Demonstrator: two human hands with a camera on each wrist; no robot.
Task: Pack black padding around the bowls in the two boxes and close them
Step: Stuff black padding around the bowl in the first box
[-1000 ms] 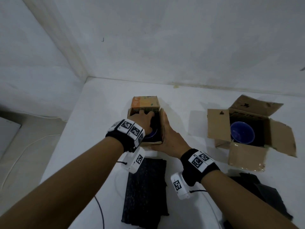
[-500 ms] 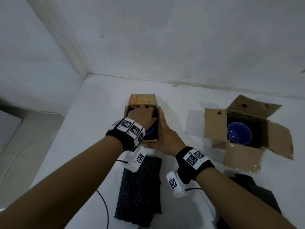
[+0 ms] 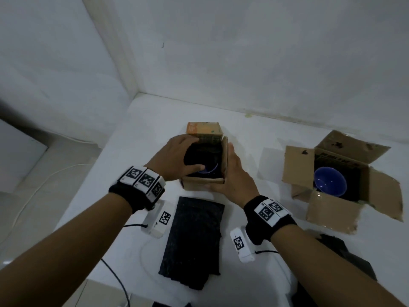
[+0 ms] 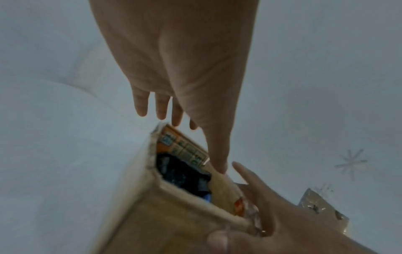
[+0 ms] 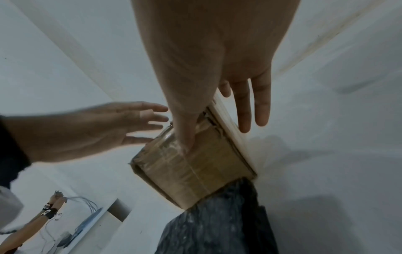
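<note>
A small cardboard box stands mid-table, its orange flap upright at the back. Inside it are a blue bowl and black padding. My left hand hovers over the box's left rim with straight, spread fingers, holding nothing. My right hand lies flat against the raised right flap, its thumb on the front wall. A larger open box at the right holds a second blue bowl on black lining. A black padding sheet lies in front of the small box.
More black padding is heaped at the lower right. A black cable runs off the white table's near left edge. Walls close the back and left. Another person's hands work at a far table.
My left hand has come up out of the small box and moved to its left rim, uncovering the padding and bowl. The right hand stays against the right flap.
</note>
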